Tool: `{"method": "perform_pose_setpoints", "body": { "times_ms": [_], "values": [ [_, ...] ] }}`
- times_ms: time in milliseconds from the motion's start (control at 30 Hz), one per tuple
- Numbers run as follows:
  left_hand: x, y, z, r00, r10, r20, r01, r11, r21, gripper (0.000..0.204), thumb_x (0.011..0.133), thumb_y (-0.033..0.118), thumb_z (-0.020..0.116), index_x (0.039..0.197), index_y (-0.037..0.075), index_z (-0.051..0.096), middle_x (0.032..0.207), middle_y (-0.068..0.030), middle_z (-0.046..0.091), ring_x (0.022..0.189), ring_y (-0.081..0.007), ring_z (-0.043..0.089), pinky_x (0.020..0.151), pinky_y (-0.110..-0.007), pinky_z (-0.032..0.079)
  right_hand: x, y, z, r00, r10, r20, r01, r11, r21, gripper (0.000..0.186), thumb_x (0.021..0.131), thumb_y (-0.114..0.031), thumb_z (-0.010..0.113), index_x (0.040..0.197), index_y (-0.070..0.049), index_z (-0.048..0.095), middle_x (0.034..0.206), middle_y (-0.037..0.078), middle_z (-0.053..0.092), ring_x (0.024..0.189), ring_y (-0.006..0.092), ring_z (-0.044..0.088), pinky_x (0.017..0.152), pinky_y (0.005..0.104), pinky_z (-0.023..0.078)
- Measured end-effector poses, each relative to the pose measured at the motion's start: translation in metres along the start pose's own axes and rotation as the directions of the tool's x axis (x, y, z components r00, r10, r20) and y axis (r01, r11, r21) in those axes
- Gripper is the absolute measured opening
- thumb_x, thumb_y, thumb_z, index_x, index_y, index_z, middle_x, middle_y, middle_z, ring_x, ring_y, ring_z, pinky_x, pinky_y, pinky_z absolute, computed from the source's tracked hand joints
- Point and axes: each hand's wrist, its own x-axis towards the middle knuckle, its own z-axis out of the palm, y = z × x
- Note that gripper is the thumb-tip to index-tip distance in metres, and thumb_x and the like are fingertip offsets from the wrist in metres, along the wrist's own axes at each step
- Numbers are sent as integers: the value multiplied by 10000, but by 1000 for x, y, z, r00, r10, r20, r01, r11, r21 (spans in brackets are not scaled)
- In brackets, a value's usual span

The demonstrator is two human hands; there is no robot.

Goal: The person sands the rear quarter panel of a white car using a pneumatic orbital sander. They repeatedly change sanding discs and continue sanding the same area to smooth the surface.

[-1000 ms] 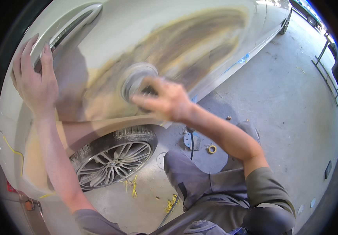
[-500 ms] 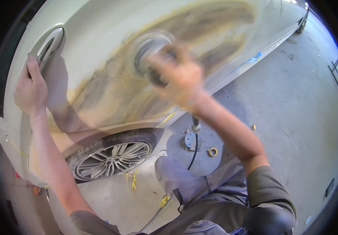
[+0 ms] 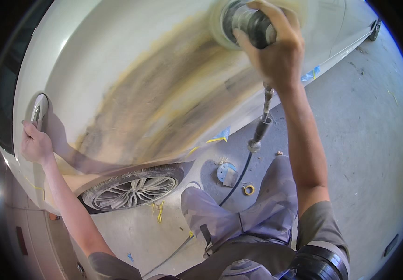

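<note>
My right hand (image 3: 280, 49) is wrapped over a round air sander (image 3: 245, 19), its disc against the side panel of a white car (image 3: 112, 35). Brown, grey and yellow sanded patches (image 3: 164, 93) spread across that panel. An air hose fitting (image 3: 259, 133) hangs below the sander and runs into a dark hose (image 3: 242, 173). At the left, my left hand (image 3: 37, 144) is closed at the lower end of the door handle (image 3: 40, 107); its fingertips are hidden behind it.
Below the panel is a wheel (image 3: 133, 192) with a spoked rim. On the floor between the car and my knees lie blue sanding discs (image 3: 226, 171) and a roll of yellow tape (image 3: 249, 190). Blue masking tape (image 3: 220, 135) hangs from the car's lower edge. Torn yellow tape (image 3: 159, 211) lies by the wheel.
My right hand has carried the sander up and to the right across the panel. The hose fitting now shows below it. My left hand stays at the door handle while the whole view has shifted.
</note>
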Motion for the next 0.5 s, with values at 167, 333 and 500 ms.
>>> {"method": "perform_pose_setpoints", "body": {
  "times_ms": [167, 333, 500],
  "values": [
    [2, -4, -3, 1000, -14, 8, 14, 1000, 0, 558, 1032, 495, 496, 971, 37, 807, 876, -85, 794, 835, -259, 756, 768, -380, 553, -91, -90, 49, 947, -203, 248, 157, 968, 195, 370, 887, -216, 638, 1230, -339, 704, 1245, 128, 638, 907, 303, 696, 679, 414, 597],
    [1, -3, -6, 1000, -9, 6, 10, 994, -107, 549, 1046, 449, 519, 966, -25, 785, 904, -144, 789, 853, -250, 756, 785, -369, 558, -110, -112, 48, 893, -383, 237, 293, 893, 341, 384, 853, -223, 709, 1217, -344, 708, 1183, 86, 646, 904, 246, 692, 620, 369, 590],
    [-2, -1, -3, 994, -103, -32, 99, 988, -115, 544, 1044, 431, 526, 942, -39, 782, 868, -150, 786, 835, -253, 761, 763, -370, 567, -46, 33, -6, 984, -2, 176, -1, 1000, 19, 518, 745, -172, 869, 1242, -177, 722, 1000, 83, 725, 1066, 291, 669, 762, 374, 596]
  ]
}}
